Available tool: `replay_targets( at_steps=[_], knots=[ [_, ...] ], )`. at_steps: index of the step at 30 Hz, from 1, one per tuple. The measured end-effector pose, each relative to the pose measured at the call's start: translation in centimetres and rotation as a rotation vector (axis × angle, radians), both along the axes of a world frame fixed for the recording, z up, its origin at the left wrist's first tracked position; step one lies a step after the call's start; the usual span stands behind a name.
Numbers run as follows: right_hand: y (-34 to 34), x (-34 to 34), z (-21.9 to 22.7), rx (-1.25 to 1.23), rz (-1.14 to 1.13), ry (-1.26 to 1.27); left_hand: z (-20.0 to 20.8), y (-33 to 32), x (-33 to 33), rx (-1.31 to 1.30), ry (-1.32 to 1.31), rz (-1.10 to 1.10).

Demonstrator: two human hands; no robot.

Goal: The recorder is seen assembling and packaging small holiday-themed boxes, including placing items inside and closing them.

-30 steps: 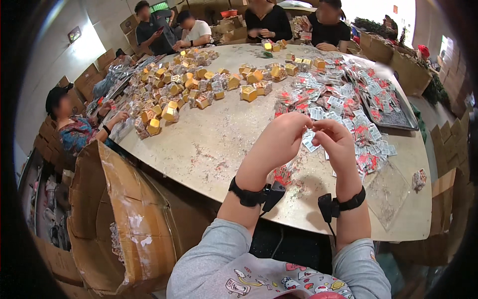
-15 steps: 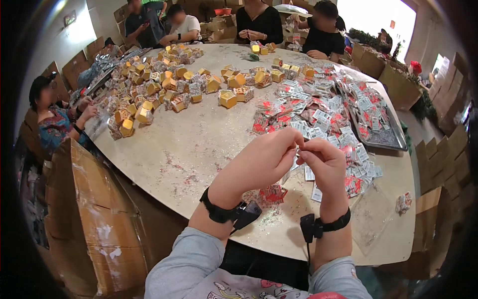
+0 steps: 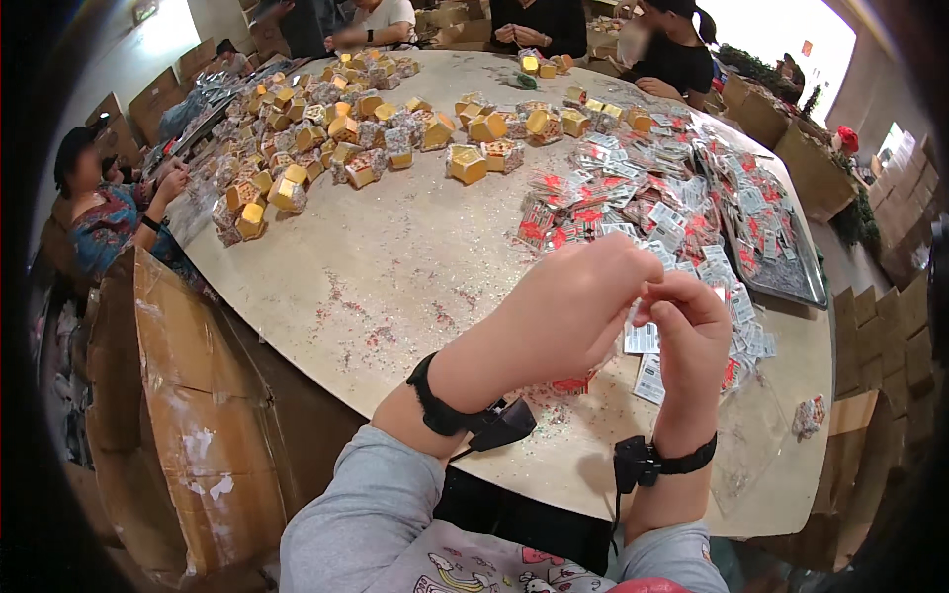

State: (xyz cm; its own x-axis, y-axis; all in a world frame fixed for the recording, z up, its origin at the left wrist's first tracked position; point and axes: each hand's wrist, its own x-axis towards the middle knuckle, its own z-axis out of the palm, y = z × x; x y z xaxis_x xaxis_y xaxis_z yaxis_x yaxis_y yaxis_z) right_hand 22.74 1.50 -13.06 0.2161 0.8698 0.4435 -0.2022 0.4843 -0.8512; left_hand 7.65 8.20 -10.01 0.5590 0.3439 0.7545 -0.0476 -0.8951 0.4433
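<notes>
My left hand [image 3: 583,296] and my right hand [image 3: 694,326] meet above the near right of the table, with thumbs and fingertips pinched together. Whatever the pinched fingers hold is too small or hidden to make out. Just beyond and beneath the hands lies a heap of flat red-and-white printed packets [image 3: 682,212], some showing pale label sides. One red packet [image 3: 571,385] lies partly hidden under my left hand. Both wrists wear black bands with small black devices.
Many gold-sided hexagonal pieces with speckled wrapping [image 3: 467,164] cover the far left and middle of the table [image 3: 395,267], which is strewn with glitter. A metal tray [image 3: 806,296] of packets stands right. A cardboard box [image 3: 198,425] sits at left. Several people work around the far edge.
The view has shifted, so the table's contents sit slightly differently. My two hands stay pinched together, a little further right in the picture; my left hand now covers more of the red packet.
</notes>
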Motion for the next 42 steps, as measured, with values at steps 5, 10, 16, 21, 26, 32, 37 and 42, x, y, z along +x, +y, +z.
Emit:
replay_targets(
  at_steps=[5,10,16,21,26,32,37,42],
  knots=[
    [0.0,-0.2,-0.2,0.051,0.026,0.044,0.0,0.2,-0.1,0.143,-0.041,-0.066],
    [-0.5,-1.2,0.5,-0.064,-0.011,0.26,-0.4,0.4,0.1,0.212,-0.056,-0.117],
    [-1.0,-1.2,0.5,-0.054,-0.012,0.249,-0.5,0.4,0.4,0.259,-0.15,-0.1],
    [-1.2,-1.5,0.7,-0.079,0.012,0.287,-0.5,0.6,0.3,0.199,-0.182,-0.167],
    [-1.4,-1.7,0.4,-0.013,0.015,0.188,-0.4,0.4,0.5,-0.064,-0.242,-0.112],
    [-1.8,-1.5,1.0,0.015,-0.039,-0.083,-0.9,1.0,0.3,-0.31,-0.209,-0.336],
    [-1.8,-1.2,1.2,-0.037,0.052,-0.108,-0.8,1.1,-0.1,-0.208,-0.226,-0.387],
    [-1.3,-0.4,0.8,-0.192,0.251,0.059,-0.8,1.8,-0.6,-0.14,-0.189,-0.45]
  ],
)
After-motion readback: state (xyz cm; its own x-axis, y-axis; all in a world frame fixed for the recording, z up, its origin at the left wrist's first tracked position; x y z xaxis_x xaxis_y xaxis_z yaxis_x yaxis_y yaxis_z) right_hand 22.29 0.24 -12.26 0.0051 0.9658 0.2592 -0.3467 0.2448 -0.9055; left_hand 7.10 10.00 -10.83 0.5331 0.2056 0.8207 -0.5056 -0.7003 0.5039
